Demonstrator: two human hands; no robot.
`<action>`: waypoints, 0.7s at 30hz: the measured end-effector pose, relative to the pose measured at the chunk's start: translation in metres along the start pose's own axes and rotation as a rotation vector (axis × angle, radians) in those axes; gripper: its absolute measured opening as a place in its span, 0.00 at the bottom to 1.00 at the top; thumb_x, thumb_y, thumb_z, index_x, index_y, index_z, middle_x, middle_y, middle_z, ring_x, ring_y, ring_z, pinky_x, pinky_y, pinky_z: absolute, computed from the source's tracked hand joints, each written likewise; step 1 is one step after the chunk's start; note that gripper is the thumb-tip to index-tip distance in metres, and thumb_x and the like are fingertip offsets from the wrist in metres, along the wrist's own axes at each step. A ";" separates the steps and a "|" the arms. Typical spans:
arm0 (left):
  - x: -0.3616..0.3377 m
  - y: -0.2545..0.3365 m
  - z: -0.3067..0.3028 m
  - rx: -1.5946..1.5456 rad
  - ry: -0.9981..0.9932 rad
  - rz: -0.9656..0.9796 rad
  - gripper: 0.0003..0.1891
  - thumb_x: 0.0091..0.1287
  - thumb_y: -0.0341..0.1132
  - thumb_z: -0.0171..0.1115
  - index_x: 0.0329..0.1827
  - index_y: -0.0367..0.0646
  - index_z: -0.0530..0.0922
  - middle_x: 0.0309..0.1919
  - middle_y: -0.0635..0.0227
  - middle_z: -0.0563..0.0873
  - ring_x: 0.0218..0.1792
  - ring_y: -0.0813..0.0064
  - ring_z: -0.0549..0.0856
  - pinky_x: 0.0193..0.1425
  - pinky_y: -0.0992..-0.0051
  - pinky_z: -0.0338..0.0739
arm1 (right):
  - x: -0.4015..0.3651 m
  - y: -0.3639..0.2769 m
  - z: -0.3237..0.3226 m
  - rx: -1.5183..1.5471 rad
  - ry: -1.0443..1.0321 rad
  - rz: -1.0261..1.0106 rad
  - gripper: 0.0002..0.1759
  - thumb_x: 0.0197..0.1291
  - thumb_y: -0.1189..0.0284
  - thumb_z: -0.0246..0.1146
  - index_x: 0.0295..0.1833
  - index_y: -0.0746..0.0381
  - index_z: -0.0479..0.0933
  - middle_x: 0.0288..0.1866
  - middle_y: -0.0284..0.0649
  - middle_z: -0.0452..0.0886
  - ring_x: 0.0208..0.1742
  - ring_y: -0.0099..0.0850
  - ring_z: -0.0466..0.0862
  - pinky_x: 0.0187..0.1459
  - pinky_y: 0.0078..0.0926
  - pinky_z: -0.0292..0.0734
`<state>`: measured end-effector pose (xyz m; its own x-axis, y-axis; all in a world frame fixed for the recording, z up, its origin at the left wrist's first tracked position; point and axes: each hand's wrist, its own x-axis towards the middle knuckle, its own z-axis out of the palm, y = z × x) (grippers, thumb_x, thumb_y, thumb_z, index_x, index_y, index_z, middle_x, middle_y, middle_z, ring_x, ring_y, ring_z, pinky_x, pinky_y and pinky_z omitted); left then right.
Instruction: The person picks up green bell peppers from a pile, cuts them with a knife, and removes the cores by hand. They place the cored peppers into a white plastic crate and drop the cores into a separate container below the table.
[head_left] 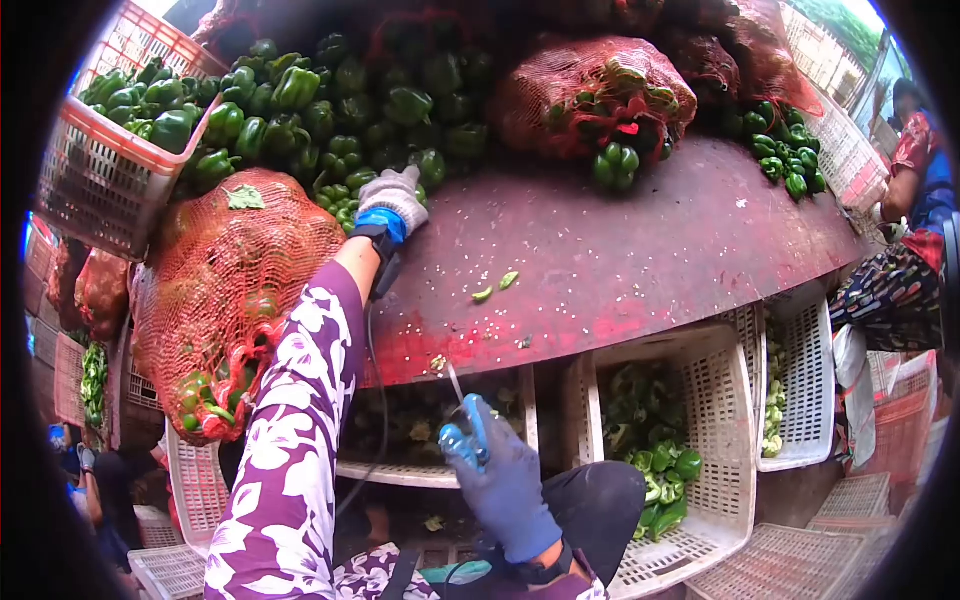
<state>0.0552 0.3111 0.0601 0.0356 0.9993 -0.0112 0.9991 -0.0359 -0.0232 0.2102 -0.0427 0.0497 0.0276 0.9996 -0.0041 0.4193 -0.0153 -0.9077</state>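
Observation:
My left hand [392,203], in a pale grey knit glove with a blue cuff, reaches to the near edge of a heap of green bell peppers [345,110]. Its fingers look spread against the peppers, and nothing shows in its grasp. My right hand [508,495], in a dark blue glove, is closed round the light blue handle of a knife [466,432]. The thin blade points up at the table's front edge, where a small pale pepper scrap [438,363] lies by its tip. Pale seeds and two green pepper bits [496,288] dot the reddish table [620,250].
Red mesh sacks of peppers stand at left [235,280] and at the back [600,95]. A pepper-filled crate [105,165] is at upper left. Below the table edge, a white crate [720,440] holds cut peppers. Another person [905,190] sits at the right.

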 end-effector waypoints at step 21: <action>-0.309 0.028 -0.047 -0.473 0.205 0.690 0.45 0.50 0.35 0.74 0.74 0.38 0.65 0.62 0.45 0.78 0.62 0.44 0.77 0.70 0.54 0.71 | 0.002 -0.002 -0.007 0.937 -0.014 0.132 0.44 0.56 0.73 0.78 0.76 0.64 0.65 0.56 0.36 0.83 0.50 0.21 0.82 0.51 0.20 0.80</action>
<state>0.0737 0.0015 0.1102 0.5966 0.7393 0.3122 0.6555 -0.6733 0.3419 0.2153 -0.0407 0.0543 0.0095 0.9914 -0.1304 -0.4860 -0.1094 -0.8671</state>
